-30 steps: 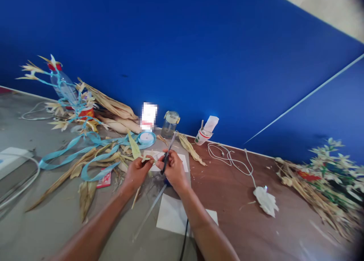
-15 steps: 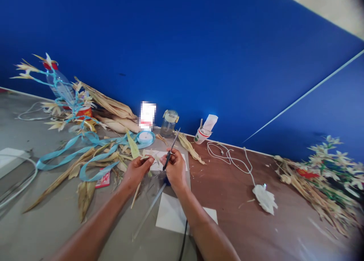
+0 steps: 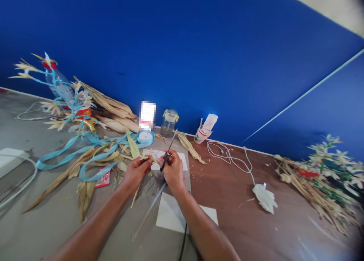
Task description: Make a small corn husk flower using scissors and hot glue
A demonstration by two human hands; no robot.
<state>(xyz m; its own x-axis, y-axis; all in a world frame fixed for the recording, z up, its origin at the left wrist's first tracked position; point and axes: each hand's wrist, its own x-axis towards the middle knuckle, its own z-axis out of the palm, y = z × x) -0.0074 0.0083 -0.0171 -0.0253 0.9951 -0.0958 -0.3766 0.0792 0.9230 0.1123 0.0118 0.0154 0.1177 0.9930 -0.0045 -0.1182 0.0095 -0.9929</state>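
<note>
I note a small pale husk piece [image 3: 149, 157] pinched in the grip of the left hand [image 3: 135, 171], held just above the table [image 3: 256, 223]. It lies immediately left of the scissors [image 3: 168, 150], which the right hand [image 3: 172, 170] clasps by the handles. The blades run up and away toward the blue wall [image 3: 199, 56], tip near the glass jar [image 3: 168, 123]. Both hands nearly touch; the right stands just beside the piece. Blue ribbon [image 3: 85, 155] trails left.

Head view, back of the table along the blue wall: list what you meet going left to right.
Plastic bottle → dried corn husks → blue ribbon spool → glass jar → paper cup → white cable → husk flowers.
</note>
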